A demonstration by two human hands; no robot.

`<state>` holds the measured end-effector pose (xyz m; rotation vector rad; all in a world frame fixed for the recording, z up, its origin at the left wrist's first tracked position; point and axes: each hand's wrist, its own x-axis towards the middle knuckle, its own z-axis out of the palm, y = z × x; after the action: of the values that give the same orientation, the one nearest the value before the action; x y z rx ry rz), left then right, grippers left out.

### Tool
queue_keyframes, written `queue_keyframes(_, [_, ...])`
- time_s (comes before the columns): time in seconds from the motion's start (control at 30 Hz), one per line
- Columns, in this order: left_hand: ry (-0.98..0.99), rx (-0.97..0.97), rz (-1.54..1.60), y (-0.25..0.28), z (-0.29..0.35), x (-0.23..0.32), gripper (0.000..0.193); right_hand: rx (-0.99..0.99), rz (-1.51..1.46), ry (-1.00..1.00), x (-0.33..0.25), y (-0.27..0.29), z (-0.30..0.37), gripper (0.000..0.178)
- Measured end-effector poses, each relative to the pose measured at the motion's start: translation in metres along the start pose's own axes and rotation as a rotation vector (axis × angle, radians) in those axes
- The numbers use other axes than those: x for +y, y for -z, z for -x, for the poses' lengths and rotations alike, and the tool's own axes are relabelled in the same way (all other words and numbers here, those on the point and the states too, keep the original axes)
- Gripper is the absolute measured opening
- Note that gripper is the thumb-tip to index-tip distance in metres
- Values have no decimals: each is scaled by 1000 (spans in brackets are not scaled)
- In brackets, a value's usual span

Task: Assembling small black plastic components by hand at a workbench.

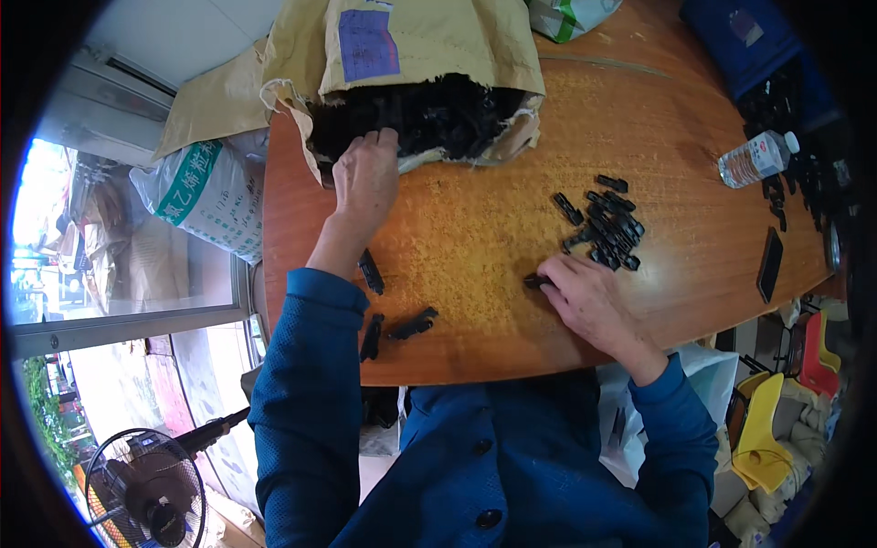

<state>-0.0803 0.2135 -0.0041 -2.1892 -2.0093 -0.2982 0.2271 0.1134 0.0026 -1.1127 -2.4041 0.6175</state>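
My left hand [368,175] reaches to the mouth of a torn brown paper sack [438,46] lying on the wooden table. Its fingers are curled at the black plastic pieces [438,114] inside, and the fingertips are lost against the dark contents. Between the thumb and fingers of my right hand [589,301] is a small black plastic piece [535,281], held just above the tabletop. Just beyond that hand lies a pile of similar black pieces [614,224]. Below my left wrist, near the front edge, are three loose black pieces, one of them a jagged piece [413,323].
The wooden table [475,247] curves along its front edge. At the right stand a clear bottle [756,160], a flat black bar [770,265] and a blue bin [731,36] with black parts spilling out. A white sack [206,196] leans at the left; a fan [146,489] is lower left.
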Motion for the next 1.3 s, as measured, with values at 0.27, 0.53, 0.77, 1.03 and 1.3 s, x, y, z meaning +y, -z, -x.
queue_keyframes(0.27, [423, -80, 1106, 11, 72, 31, 36, 202, -234, -118, -16, -25, 9, 16])
queue_keyframes(0.53, [395, -174, 1740, 44, 151, 114, 44, 427, -836, -328, -72, -54, 11, 14])
queue_keyframes(0.77, [244, -10, 1830, 27, 178, 133, 41, 488, -599, -190, -82, -53, 24, 12])
queue_keyframes(1.03, [276, -214, 1749, 42, 180, 129, 29, 438, -401, -222, -75, -54, 33, 10])
queue_keyframes(1.3, [495, -207, 1974, 34, 181, 147, 31, 414, -309, -254, -74, -63, 33, 12])
